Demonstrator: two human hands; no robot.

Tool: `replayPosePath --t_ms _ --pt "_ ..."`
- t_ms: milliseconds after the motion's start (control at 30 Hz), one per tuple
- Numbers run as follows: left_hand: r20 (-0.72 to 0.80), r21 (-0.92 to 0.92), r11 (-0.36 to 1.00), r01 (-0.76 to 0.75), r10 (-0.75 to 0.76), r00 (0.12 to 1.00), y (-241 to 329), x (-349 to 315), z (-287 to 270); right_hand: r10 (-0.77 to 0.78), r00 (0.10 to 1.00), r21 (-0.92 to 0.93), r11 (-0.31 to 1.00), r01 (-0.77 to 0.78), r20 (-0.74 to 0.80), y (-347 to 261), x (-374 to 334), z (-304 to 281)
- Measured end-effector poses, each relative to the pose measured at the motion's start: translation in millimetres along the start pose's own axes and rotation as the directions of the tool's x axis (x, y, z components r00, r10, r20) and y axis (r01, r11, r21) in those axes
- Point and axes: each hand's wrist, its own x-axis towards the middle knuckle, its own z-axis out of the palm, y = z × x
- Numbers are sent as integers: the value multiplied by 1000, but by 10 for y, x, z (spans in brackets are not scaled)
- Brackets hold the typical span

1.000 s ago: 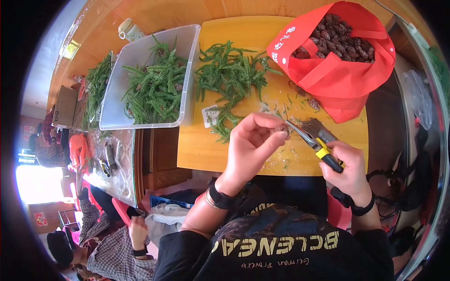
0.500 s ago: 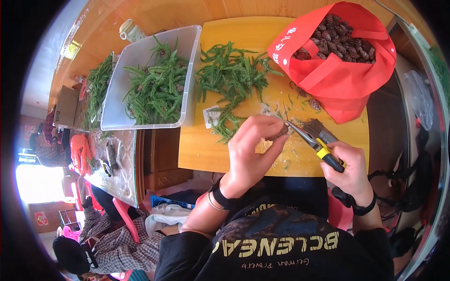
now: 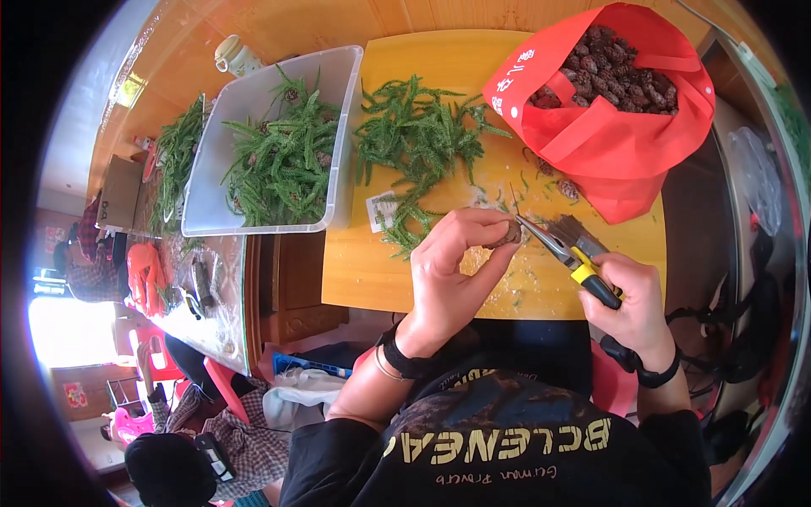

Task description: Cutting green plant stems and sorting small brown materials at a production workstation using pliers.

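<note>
Above the yellow tabletop (image 3: 372,279), my left hand (image 3: 448,275) pinches a small brown pine cone (image 3: 509,235) between thumb and fingers, which partly cover it. My right hand (image 3: 632,300) is wrapped round the yellow-and-black handles of long-nose pliers (image 3: 585,270). The jaws point up and left, with their tips right beside the cone. A thin dark strand rises near the tips; whether the jaws grip it I cannot tell. Just behind the pliers lies a bundle of thin dark brown strands (image 3: 576,230). Green artificial pine sprigs (image 3: 422,139) lie farther back, left of the pliers.
A red bag (image 3: 625,156) full of pine cones (image 3: 612,72) stands at the back right, with a few loose cones (image 3: 568,188) before it. To the left is a clear plastic bin (image 3: 207,190) of sprigs and cones. Another person (image 3: 169,469) sits at lower left.
Both my hands stay almost in place, and the pine cone now shows a little more between my left fingers. The person at lower left has shifted to the right.
</note>
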Motion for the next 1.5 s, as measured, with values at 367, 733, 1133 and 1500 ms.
replayPosePath --t_ms 367,733,1133,1500 --pt "-52 -212 946 246 -263 964 59 13 -1 320 947 -167 932 -322 -41 260 -236 -469" --pt "21 -316 913 259 -266 964 -14 -43 -19 319 947 -442 848 -293 -16 1120 -504 -549" --pt "63 139 989 59 -69 996 102 -121 125 89 957 456 864 -212 277 -75 163 167" --pt "-151 777 602 183 -104 983 -281 -145 -541 92 980 588 789 -180 177 127 234 536"
